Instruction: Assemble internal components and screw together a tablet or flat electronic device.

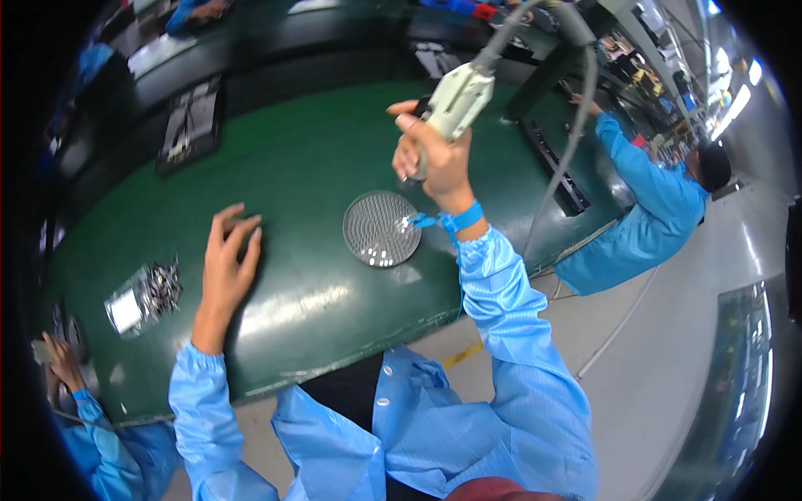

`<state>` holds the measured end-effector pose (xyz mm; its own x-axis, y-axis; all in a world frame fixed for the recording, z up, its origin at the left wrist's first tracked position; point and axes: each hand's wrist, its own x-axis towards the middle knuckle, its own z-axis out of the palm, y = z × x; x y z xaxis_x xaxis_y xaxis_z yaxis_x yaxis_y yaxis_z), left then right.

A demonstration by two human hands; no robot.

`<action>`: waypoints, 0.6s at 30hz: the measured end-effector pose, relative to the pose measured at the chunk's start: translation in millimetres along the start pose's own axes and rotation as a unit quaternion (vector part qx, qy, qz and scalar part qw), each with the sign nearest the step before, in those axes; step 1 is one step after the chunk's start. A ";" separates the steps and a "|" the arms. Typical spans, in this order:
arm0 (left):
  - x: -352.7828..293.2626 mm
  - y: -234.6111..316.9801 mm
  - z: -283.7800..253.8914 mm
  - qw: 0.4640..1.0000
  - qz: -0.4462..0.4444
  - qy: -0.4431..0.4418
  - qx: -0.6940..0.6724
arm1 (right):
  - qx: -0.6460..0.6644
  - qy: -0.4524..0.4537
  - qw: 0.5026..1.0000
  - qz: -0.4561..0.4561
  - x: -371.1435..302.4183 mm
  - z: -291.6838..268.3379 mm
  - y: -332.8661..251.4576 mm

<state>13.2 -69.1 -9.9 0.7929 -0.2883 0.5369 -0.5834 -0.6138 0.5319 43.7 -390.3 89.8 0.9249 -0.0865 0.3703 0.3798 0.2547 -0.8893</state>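
My right hand (439,159) is wrapped around a pale corded electric screwdriver (461,102), held over the table with its tip slanting down to the left. A blue wrist strap (462,219) circles that wrist. Just below the tip lies a round grey dish (380,238) with a ridged, glossy surface and a small bright patch near its right edge. My left hand (230,259) hovers at or over the green tabletop, fingers apart and holding nothing; whether it touches the surface I cannot tell. To its left rests a clear bag of small metal screws (154,294) with a white label.
The green table (292,192) curves across the view. A dark tray-like part (190,125) lies at the far left, and a long black part (555,167) at the right. A grey cable (587,100) hangs down on the right. Co-workers in blue sit at both sides.
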 end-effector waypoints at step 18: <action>-5.9 5.3 4.0 0.995 -0.019 -0.060 0.073 | 0.053 -0.097 0.993 0.045 -5.6 25.3 36.9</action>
<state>6.1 -73.6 -12.9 0.8339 -0.3436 0.4319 -0.5283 -0.7235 0.4444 52.1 -356.0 61.7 0.9303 0.1261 0.3444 0.2821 0.3541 -0.8916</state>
